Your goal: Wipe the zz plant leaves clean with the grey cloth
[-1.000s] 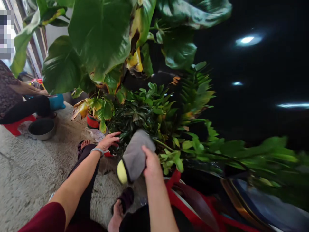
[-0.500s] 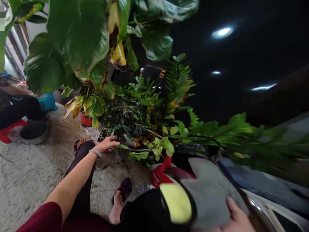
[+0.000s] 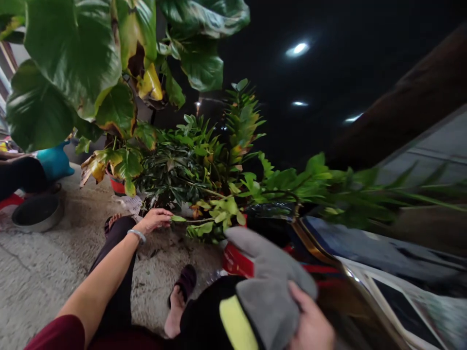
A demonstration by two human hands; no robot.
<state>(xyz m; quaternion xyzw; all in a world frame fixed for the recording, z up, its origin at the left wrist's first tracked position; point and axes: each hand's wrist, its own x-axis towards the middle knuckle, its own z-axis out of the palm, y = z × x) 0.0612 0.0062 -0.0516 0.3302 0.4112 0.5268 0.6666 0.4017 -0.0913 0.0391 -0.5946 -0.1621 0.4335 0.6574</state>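
Observation:
My left hand (image 3: 155,221), with a pale bracelet at the wrist, has its fingers pinched on the tip of a green leaf (image 3: 178,218). That leaf ends a thin stem reaching out from a low cluster of leaves (image 3: 228,211). At the lower right, my right hand (image 3: 313,321) grips a grey mitt (image 3: 273,287) with a yellow cuff (image 3: 237,321). The mitt is held over my knee, in front of a red container (image 3: 235,261). Part of the right hand is hidden behind the mitt.
A large-leaved plant (image 3: 73,53) overhangs the upper left; a red pot (image 3: 117,185) stands below it. Bushy plants (image 3: 171,167) fill the middle. A grey basin (image 3: 38,214) and another person's leg (image 3: 18,175) are at left. White-framed items (image 3: 401,306) lie at right.
My right hand has brought the grey mitt leftward and up, towards the leaves. My left fingers have closed on the leaf tip. The view has shifted to the right.

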